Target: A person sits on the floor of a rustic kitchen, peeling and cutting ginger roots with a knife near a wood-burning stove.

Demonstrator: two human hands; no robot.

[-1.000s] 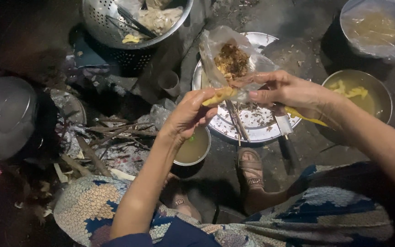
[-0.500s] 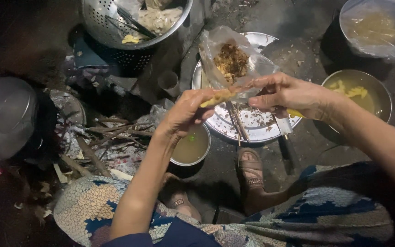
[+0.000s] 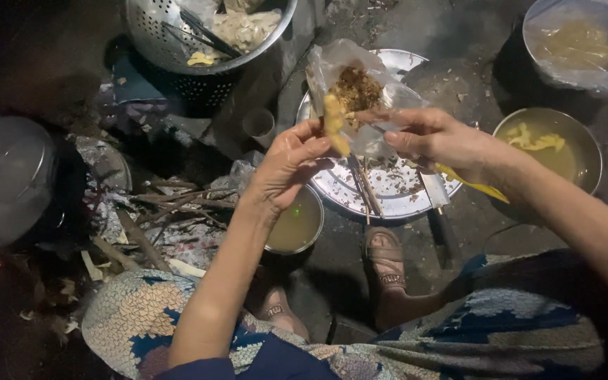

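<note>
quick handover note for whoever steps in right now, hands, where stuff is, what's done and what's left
Left hand: pinching a yellow food piece at the fingertips, held above the round metal tray.
Right hand: fingers closed at a clear plastic bag with brown filling; a yellow strip sticks out under the palm.
Nearby: knife and thin sticks on the tray, small bowl of liquid below the left hand, bowl of yellow pieces at right.
Done: one piece in hand. Left: more pieces in the bowl.
</note>
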